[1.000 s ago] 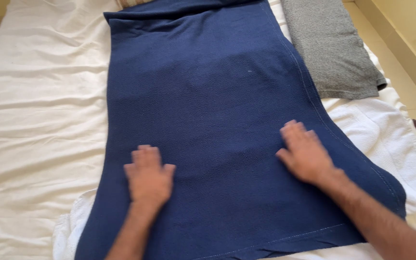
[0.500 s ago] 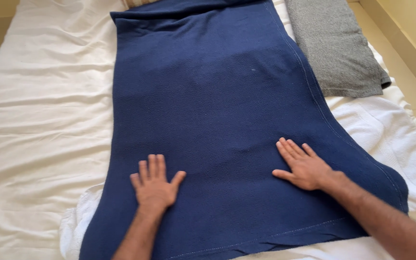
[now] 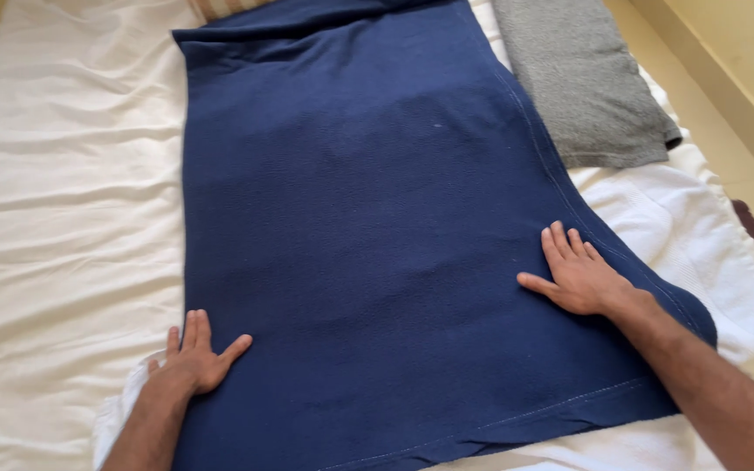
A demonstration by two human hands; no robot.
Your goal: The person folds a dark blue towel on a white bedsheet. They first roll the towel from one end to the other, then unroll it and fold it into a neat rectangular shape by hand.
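Hands pressed flat on a dark blue towel (image 3: 368,227) mark a smoothing pass over a bed dressed in a white sheet (image 3: 54,201). The towel lies lengthwise down the middle of the bed, its far end bunched in low folds at 12 o'clock and its near hem running across the bottom of the view. The left hand (image 3: 192,356) rests palm down at 7 o'clock, fingers spread wide and holding nothing, straddling the towel's left edge so that the thumb lies on blue cloth and the outer fingers on the sheet. The right hand (image 3: 579,277) lies at 4 o'clock, also open and empty, flat on the towel just inside its stitched right edge. A folded grey cloth (image 3: 582,83) sits at 2 o'clock, just beside the towel's right edge, with a white towel (image 3: 682,235) spread beneath both near the right side of the bed. A yellow wall and skirting (image 3: 743,61) run along the far right. Done well, the step would call for even, light pressure from both palms, sweeping from the centre outward toward 9 and 3 o'clock so air and creases leave at the edges rather than gathering in the middle. The right edge slants outward toward the near corner, so squaring it against the left side would likely help. Dragging too hard risks pulling the loose sheet underneath into fresh wrinkles, and the folds at the far end appear to need attention too.
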